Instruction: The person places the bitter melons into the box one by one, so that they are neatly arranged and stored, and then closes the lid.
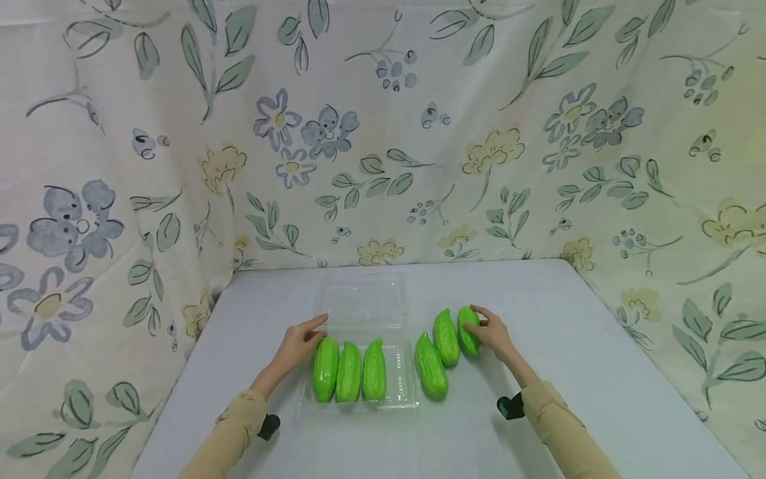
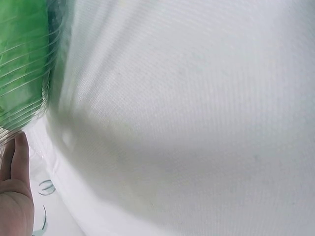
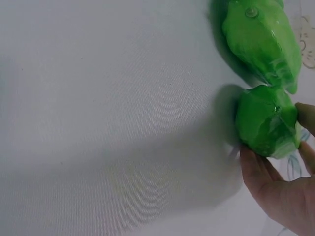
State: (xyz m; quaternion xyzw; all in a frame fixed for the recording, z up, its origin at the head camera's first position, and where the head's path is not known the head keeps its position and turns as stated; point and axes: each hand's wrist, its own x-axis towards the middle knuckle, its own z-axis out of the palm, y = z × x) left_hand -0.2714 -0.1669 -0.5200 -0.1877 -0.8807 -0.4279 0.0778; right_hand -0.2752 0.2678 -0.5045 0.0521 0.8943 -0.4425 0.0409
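Note:
A clear plastic clamshell box (image 1: 396,376) lies with its lid (image 1: 365,303) folded back. Three glossy green gourds (image 1: 349,372), each with a pointed tip, lie side by side in it. My left hand (image 1: 301,342) is at the box's left edge near the hinge; its fingers (image 2: 20,160) look straight and touch the box wall beside the leftmost gourd. Right of the box, my right hand (image 1: 492,330) grips another green gourd (image 3: 268,120) between thumb and fingers. Two more gourds rest between that one and the box: a nearer gourd (image 1: 432,369) and a farther gourd (image 1: 445,338).
The box stands on a white table (image 1: 538,412). Behind and beside the table hangs a flower-printed cloth (image 1: 383,146). On each wrist sits a black camera mount, the left mount (image 1: 269,426) and the right mount (image 1: 510,406).

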